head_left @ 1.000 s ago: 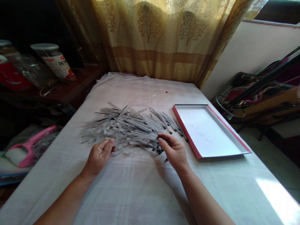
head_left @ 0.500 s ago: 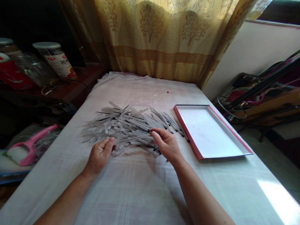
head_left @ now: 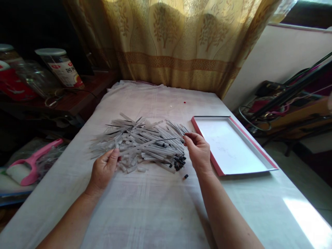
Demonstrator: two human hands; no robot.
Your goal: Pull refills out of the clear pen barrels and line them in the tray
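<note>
A heap of thin clear plastic tubes (head_left: 140, 141) lies mid-table on a white cloth. Small black caps (head_left: 180, 162) sit at the heap's near right corner, and one lone cap (head_left: 185, 176) lies closer to me. My left hand (head_left: 102, 169) rests at the heap's near left edge, fingers curled and thumb pressed on the end of a clear tube. My right hand (head_left: 199, 150) is at the heap's right side, between it and the tray. Its fingertips pinch the end of a thin dark rod (head_left: 168, 139) that points left over the heap.
A shallow white tray with a red rim (head_left: 233, 148) lies right of the heap. Jars (head_left: 61, 67) stand on a dark side table at the left, with a pink-handled tool (head_left: 33, 162) below. A curtain (head_left: 176, 45) hangs behind. Cables and rods (head_left: 285, 100) clutter the right.
My right hand rose from the black caps, moved right toward the tray and now pinches a thin dark rod. My left hand shifted slightly left along the heap's edge.
</note>
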